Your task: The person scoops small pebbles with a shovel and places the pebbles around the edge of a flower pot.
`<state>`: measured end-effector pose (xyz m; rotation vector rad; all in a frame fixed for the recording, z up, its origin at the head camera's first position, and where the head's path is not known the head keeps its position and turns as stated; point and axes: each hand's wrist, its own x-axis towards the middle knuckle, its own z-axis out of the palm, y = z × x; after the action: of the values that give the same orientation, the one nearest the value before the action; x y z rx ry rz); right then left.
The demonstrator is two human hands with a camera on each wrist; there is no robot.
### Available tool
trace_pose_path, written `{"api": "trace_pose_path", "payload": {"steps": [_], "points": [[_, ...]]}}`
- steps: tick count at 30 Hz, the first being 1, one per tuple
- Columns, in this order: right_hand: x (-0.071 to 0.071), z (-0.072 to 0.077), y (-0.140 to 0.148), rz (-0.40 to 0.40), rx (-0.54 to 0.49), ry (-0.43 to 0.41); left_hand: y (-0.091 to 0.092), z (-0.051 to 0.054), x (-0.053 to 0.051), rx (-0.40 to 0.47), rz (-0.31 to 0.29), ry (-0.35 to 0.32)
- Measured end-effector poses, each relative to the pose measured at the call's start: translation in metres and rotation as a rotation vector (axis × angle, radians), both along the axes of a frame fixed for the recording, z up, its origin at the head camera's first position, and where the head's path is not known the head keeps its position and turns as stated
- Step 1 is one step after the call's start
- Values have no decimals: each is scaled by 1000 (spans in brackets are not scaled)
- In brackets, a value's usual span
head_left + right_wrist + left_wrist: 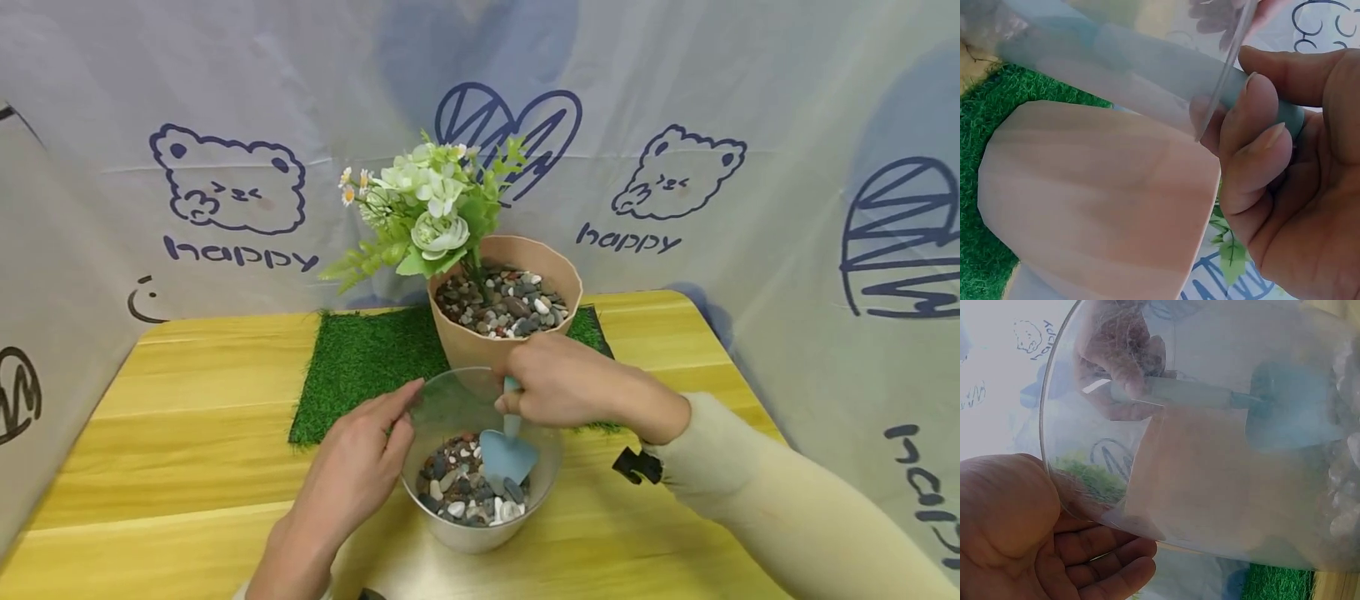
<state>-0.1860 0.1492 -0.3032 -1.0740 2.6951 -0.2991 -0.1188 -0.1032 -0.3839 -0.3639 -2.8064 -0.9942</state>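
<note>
My right hand grips the handle of a small blue trowel, its blade down among the pebbles inside a clear bucket. In the right wrist view, fingers and thumb curl round the handle near the bucket's rim. My left hand touches the bucket's left side at the rim. Its fingers lie loosely along the outside wall in the left wrist view. Just behind stands a peach flowerpot, holding pebbles and white-green flowers.
A green turf mat lies beneath the flowerpot on the yellow wood-grain table. Pale curtains printed with bears and hearts surround the table. A black clip is beside the right sleeve.
</note>
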Motion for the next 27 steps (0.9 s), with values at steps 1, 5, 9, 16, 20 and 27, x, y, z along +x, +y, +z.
{"api": "trace_pose_path", "payload": {"steps": [1, 5, 9, 16, 20, 27], "points": [[0, -1, 1, 2, -9, -2, 0, 0, 0, 1, 1, -5], [6, -3, 3, 0, -62, -74, 0, -2, 1, 3, -1, -16], [12, -6, 7, -7, -121, -151, 0, -3, 2, 4, 1, -14], [14, -12, 21, -78, -248, -273, 0, -4, 3, 11, 5, -15], [17, -15, 26, -141, -308, -347, -1, -4, 3, 6, 3, -11], [24, -16, 33, -253, -441, -378, -1, -1, 1, 10, 0, 12]]}}
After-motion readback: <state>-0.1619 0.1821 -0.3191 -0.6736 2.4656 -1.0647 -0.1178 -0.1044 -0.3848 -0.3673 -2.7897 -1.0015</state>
